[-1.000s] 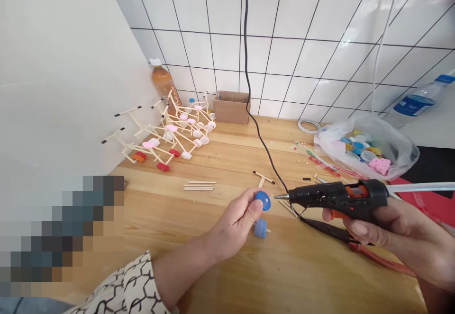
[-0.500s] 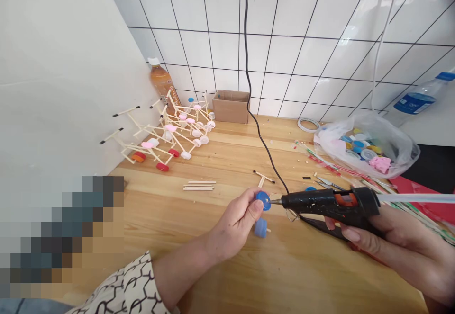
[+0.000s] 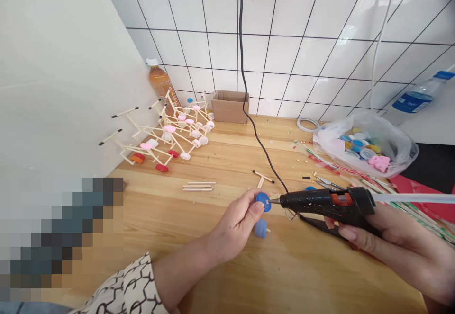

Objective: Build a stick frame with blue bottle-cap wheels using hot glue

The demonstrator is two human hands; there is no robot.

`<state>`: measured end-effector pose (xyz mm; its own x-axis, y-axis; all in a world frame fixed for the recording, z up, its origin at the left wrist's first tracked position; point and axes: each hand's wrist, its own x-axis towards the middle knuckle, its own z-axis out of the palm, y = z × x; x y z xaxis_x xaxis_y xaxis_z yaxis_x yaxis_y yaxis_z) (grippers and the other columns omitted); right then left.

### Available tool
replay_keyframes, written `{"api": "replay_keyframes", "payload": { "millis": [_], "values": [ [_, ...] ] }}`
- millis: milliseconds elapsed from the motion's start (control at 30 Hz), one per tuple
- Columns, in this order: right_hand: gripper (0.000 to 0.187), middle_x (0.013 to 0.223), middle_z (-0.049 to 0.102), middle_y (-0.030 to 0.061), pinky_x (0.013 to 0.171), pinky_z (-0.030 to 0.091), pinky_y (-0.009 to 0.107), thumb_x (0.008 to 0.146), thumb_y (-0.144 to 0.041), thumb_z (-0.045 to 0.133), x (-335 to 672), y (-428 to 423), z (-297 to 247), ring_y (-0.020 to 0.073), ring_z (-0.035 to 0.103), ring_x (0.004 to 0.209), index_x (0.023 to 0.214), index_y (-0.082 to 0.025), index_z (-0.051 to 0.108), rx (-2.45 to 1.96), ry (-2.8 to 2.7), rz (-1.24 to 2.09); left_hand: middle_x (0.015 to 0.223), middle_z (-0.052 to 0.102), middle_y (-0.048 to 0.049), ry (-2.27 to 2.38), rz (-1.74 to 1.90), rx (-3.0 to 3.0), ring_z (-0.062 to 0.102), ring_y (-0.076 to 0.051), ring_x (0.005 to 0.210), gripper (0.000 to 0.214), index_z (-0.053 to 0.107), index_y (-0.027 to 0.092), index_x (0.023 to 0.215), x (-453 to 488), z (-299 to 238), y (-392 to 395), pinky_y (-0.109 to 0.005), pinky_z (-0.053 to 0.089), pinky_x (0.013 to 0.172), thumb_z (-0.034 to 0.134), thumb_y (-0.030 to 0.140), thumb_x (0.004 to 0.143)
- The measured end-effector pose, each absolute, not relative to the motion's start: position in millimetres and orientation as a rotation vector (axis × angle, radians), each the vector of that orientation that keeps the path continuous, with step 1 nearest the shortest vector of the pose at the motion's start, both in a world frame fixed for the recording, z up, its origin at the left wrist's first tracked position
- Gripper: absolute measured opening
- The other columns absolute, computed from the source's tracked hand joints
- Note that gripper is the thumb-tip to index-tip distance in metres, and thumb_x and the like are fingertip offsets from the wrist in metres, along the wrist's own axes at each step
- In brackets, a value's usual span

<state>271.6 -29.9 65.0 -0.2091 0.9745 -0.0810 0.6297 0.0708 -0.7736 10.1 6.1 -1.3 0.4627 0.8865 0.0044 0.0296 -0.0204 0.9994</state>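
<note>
Between thumb and fingers, my left hand (image 3: 236, 224) pinches a blue bottle cap (image 3: 263, 202) with its inner side facing right. My right hand (image 3: 387, 238) is wrapped round the handle of a black hot glue gun (image 3: 320, 205). The gun's metal nozzle meets the middle of the cap, and a clear glue stick (image 3: 412, 199) juts from its back end. Just below my left fingers, a light blue cap piece (image 3: 260, 228) with a short wooden stick lies on the table. A T-shaped stick piece (image 3: 263, 178) with dark ends lies behind the cap.
Several small stick-and-cap cars (image 3: 161, 134) crowd the back left by a tea bottle (image 3: 159, 79). Several loose sticks (image 3: 199, 186) lie mid-table. A cardboard box (image 3: 230, 108), tape roll (image 3: 307, 124), bag of caps (image 3: 366, 146) and scissors (image 3: 329, 183) lie farther back. The gun's black cord (image 3: 261, 143) crosses the table.
The glue gun has shifted very slightly left, its nozzle still at the middle of the cap. My left hand holds the cap almost unmoved, and the view has shifted a little.
</note>
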Motion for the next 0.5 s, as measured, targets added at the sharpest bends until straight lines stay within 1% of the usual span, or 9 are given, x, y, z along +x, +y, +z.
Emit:
{"api": "replay_keyframes", "payload": {
  "millis": [100,200,300,400,500],
  "values": [
    [0.028,0.098,0.072,0.0012,0.069,0.058,0.025,0.077,-0.042,0.061,272.9,-29.8,62.7,0.0227,0.068,0.084,0.102,-0.031,0.066,-1.604,-1.843,1.061,0.084,0.050,-0.0012,0.865,0.828,1.454,0.045,-0.012,0.074,0.034,0.051,0.018,0.110,9.8,-1.9,6.1,-0.025,0.041,0.071,0.036,0.043,0.093],
    [0.031,0.102,0.071,0.0035,0.073,0.058,0.030,0.077,-0.043,0.060,271.6,-28.6,63.5,0.0246,0.067,0.087,0.104,-0.028,0.065,-1.605,-1.841,1.103,0.090,0.052,-0.0026,0.864,0.809,1.461,0.047,-0.013,0.079,0.035,0.050,0.018,0.112,9.2,-2.8,5.9,-0.026,0.042,0.074,0.036,0.043,0.093],
    [0.030,0.101,0.070,0.0039,0.075,0.057,0.031,0.078,-0.042,0.059,267.0,-25.8,67.0,0.0246,0.066,0.088,0.103,-0.028,0.066,-1.572,-1.902,1.034,0.094,0.053,-0.0038,0.860,0.792,1.467,0.049,-0.015,0.084,0.036,0.050,0.018,0.115,8.8,-3.0,5.5,-0.027,0.043,0.078,0.037,0.044,0.093],
    [0.028,0.099,0.070,0.0036,0.075,0.057,0.031,0.077,-0.043,0.059,263.1,-23.0,70.0,0.0242,0.066,0.087,0.100,-0.028,0.067,-1.532,-1.942,0.965,0.095,0.054,-0.0043,0.857,0.794,1.445,0.049,-0.015,0.084,0.037,0.050,0.018,0.115,9.0,-3.2,5.2,-0.028,0.044,0.078,0.037,0.044,0.093],
    [0.028,0.097,0.070,0.0037,0.077,0.057,0.034,0.078,-0.043,0.058,264.2,-22.8,69.8,0.0248,0.065,0.086,0.100,-0.027,0.067,-1.552,-1.944,0.987,0.095,0.055,-0.0048,0.877,0.817,1.383,0.049,-0.015,0.085,0.038,0.051,0.018,0.114,9.5,-3.8,5.0,-0.028,0.044,0.078,0.038,0.045,0.092]
  ]
}}
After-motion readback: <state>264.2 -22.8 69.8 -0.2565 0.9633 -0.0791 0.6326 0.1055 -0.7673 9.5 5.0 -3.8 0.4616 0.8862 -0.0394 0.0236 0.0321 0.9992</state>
